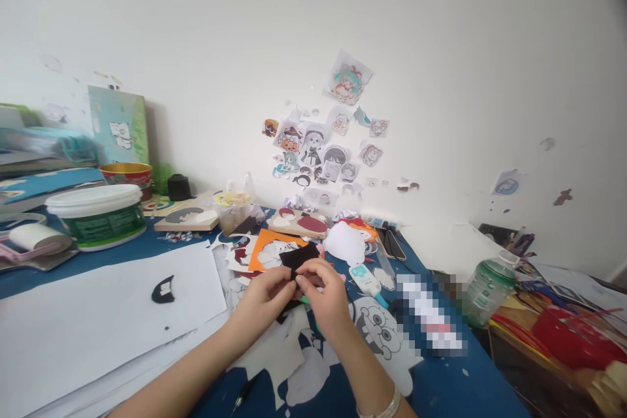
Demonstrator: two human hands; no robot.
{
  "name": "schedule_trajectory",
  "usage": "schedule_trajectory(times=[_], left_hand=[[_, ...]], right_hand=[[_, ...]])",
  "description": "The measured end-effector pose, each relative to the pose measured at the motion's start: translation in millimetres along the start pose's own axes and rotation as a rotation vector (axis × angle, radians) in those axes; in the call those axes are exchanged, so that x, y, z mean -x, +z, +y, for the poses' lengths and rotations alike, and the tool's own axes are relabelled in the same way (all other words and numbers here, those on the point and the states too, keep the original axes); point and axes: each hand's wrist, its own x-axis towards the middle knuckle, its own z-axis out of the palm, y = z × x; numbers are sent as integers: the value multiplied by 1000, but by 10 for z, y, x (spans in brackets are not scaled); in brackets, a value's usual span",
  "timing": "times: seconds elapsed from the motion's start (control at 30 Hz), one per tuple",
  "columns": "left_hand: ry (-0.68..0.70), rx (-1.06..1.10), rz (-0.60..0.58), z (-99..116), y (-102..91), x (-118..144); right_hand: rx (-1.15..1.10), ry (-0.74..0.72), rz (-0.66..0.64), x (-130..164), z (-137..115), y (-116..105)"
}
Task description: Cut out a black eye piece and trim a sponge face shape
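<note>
- Black piece (293, 274) is held over paper scraps (307, 379).
- It is pinched at the finger ends by left hand (268, 294) and right hand (324, 290); neither is nearer.
- Long axis cannot be determined.

The head camera looks down across table (460, 392) toward wall (210, 32).

Head view | left hand (266, 295) and right hand (324, 292) are holding together a small black piece (293, 274) by fingertips | under them are many paper scraps (267, 343) | orange sheet (255, 256) lies just behind | at left, white paper (98, 320) carries one black cutout (159, 292) | drawings (314, 138) are on the wall (196, 32)
</note>
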Motion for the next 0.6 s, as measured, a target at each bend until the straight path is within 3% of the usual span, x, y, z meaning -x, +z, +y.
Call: schedule_trajectory(times=[0.1,0.33,0.47,0.6], left_hand=[[-27,22,-40,-2,-17,-12],[103,-273,-91,-73,-21,-8],[104,-270,-125,-51,-43,-12],[26,-207,-174,-55,-48,-25]], right_hand=[[-92,84,-90,-27,24,-33],[-115,126,-251,-46,-38,-144],[-35,72,-289,-57,-79,-194],[177,-108,-305,-56,-74,-203]])
